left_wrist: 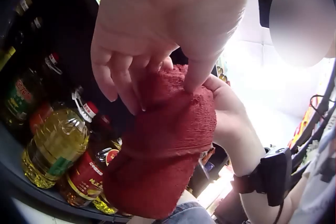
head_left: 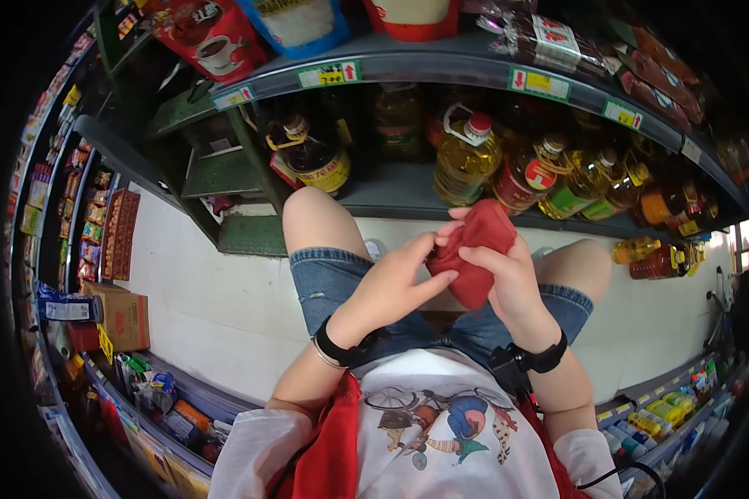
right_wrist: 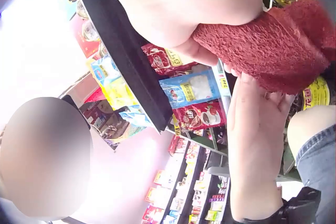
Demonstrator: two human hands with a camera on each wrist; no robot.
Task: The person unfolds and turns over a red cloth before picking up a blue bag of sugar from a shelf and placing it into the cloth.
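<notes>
A folded red terry cloth point(head_left: 477, 254) is held between both hands above the person's lap. The right hand point(head_left: 512, 279) grips it from the right, with the thumb laid across its front. At the cloth's left edge, the left hand point(head_left: 387, 283) pinches it between thumb and fingers. Seen from the left wrist, the cloth point(left_wrist: 163, 145) hangs in a fold below the left hand point(left_wrist: 168, 19), and the right hand point(left_wrist: 231, 111) is partly behind it. In the right wrist view, its fuzzy surface point(right_wrist: 268, 45) spans both hands, and some fingertips are hidden behind it.
Several oil bottles point(head_left: 468, 162) stand on the low shelf before the knees, with a dark bottle point(head_left: 312, 158) at its left. Bagged goods point(head_left: 295, 25) fill the shelf above. A green step-like rack point(head_left: 225, 175) stands left, and a cardboard box point(head_left: 121, 316) sits farther left.
</notes>
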